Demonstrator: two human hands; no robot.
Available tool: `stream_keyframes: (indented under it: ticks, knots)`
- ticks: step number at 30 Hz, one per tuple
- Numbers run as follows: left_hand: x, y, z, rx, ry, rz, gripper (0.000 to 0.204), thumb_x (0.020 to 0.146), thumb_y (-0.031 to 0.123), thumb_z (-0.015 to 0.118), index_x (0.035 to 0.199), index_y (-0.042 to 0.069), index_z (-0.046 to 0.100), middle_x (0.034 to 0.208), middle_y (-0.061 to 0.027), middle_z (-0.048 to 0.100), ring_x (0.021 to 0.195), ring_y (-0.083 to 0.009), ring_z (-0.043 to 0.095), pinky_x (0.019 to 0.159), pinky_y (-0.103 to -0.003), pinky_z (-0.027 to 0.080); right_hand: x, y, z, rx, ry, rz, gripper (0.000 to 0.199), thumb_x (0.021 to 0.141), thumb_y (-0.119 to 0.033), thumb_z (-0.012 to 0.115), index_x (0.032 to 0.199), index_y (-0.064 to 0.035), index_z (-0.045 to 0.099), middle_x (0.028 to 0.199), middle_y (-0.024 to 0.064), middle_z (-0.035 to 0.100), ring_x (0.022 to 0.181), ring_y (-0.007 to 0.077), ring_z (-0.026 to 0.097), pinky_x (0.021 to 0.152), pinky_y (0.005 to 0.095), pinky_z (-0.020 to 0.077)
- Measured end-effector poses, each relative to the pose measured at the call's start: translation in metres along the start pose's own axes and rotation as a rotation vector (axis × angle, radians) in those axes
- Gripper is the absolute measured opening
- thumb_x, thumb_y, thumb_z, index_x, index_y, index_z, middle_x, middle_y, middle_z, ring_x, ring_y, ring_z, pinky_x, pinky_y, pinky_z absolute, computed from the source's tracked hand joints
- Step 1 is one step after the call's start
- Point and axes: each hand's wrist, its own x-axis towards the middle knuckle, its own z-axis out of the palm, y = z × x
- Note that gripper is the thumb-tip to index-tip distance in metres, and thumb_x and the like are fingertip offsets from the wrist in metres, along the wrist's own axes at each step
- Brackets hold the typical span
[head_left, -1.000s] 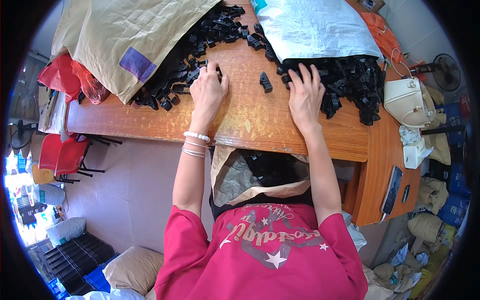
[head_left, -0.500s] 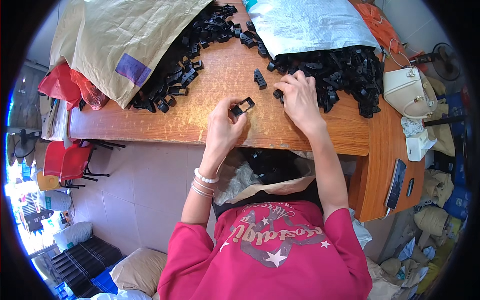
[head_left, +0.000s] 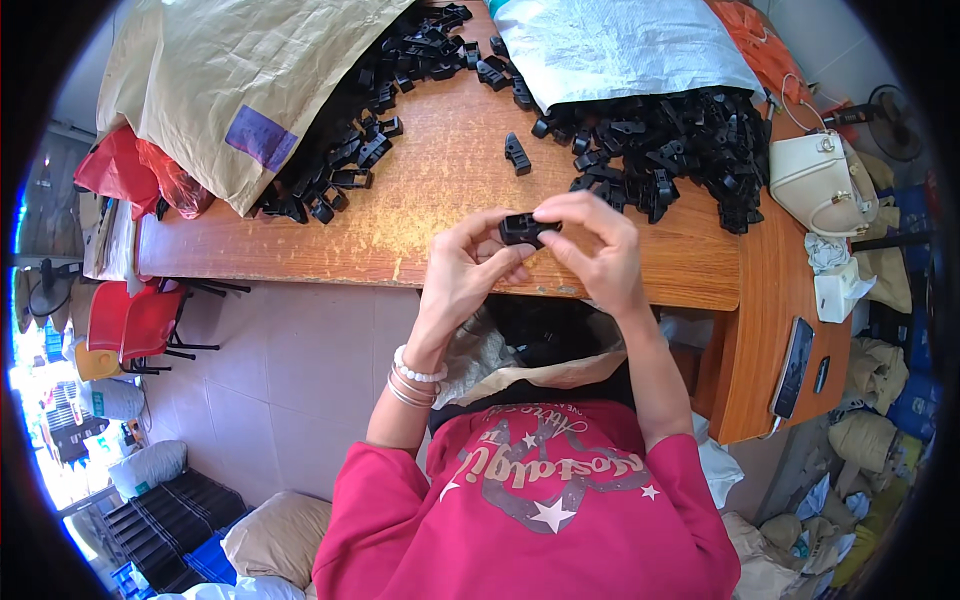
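Note:
Over the near edge of the wooden table, both of my hands meet at a small black plastic part [head_left: 520, 229]. My left hand [head_left: 465, 258] grips it from the left between thumb and fingers. From the right, my right hand [head_left: 600, 245] pinches its other end; whether a second piece sits there is hidden by the fingers. Beyond my hands a single black plastic piece [head_left: 517, 154] lies on the tabletop. A large heap of black plastic pieces [head_left: 690, 150] spreads at the right, and another heap of black parts [head_left: 350, 155] lies at the left.
A brown paper sack [head_left: 240, 80] and a white woven sack [head_left: 620, 50] lie behind the heaps. Below the table edge, an open sack [head_left: 540, 375] holds black parts. A cream handbag [head_left: 815, 180] and a phone [head_left: 792, 367] rest at the right. A red chair [head_left: 125, 322] stands left.
My right hand has come from the right heap toward my left hand, and its fingers now meet the black part. My left hand has shifted slightly right, turning the part.

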Motion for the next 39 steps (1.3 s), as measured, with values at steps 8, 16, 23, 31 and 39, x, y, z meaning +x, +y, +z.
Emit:
stream_keyframes:
  ticks: [8, 16, 23, 31, 39]
  knots:
    - [-0.005, 0.004, 0.008, 0.009, -0.034, 0.069, 0.032, 0.089, -0.001, 0.060, 0.120, -0.006, 0.054, 0.090, -0.0088, 0.067, 0.078, -0.0135, 0.067, 0.067, -0.023, 0.054, -0.020, 0.003, 0.010, -0.069, 0.076, -0.086, 0.023, 0.078, 0.003, 0.066, 0.100, -0.0011, 0.069, 0.104, 0.0114, 0.065, 0.097, 0.0247, 0.061, 0.085, 0.0330, 0.0474]
    - [-0.001, 0.003, 0.019, 0.391, -0.099, 0.327, 0.037, 0.082, 0.005, 0.068, 0.116, 0.001, 0.055, 0.086, -0.0113, 0.067, 0.072, -0.0153, 0.067, 0.065, -0.025, 0.053, -0.040, -0.009, 0.001, 0.171, 0.182, 0.324, 0.018, 0.085, 0.002, 0.061, 0.102, 0.0034, 0.066, 0.102, 0.0104, 0.063, 0.095, 0.0156, 0.060, 0.082, 0.0251, 0.0472]
    - [0.095, -0.011, 0.002, 0.854, 0.311, 0.201, 0.045, 0.079, 0.042, 0.071, 0.073, -0.002, 0.066, 0.064, -0.0168, 0.063, 0.059, -0.0302, 0.063, 0.060, -0.037, 0.048, -0.017, 0.017, -0.020, -0.428, 0.144, 0.109, 0.014, 0.084, -0.014, 0.068, 0.083, 0.0002, 0.069, 0.080, 0.0071, 0.061, 0.075, 0.0207, 0.057, 0.068, 0.0347, 0.0432]
    - [0.100, -0.021, -0.006, 0.668, 0.125, 0.125, 0.026, 0.079, 0.018, 0.075, 0.073, -0.002, 0.060, 0.060, -0.0056, 0.062, 0.053, -0.0098, 0.057, 0.045, -0.023, 0.045, 0.011, 0.033, 0.014, -1.093, 0.147, 0.146, 0.022, 0.078, -0.024, 0.071, 0.080, -0.0024, 0.066, 0.089, 0.0082, 0.056, 0.093, 0.0236, 0.049, 0.079, 0.0392, 0.0352]
    - [0.048, -0.017, -0.017, -0.003, 0.084, 0.003, 0.038, 0.086, 0.005, 0.066, 0.115, -0.006, 0.044, 0.078, -0.0082, 0.059, 0.058, -0.0121, 0.061, 0.045, -0.023, 0.051, 0.011, 0.045, 0.025, -0.995, 0.171, 0.050, 0.014, 0.078, -0.004, 0.061, 0.091, -0.0027, 0.066, 0.098, 0.0085, 0.061, 0.097, 0.0247, 0.052, 0.085, 0.0401, 0.0361]
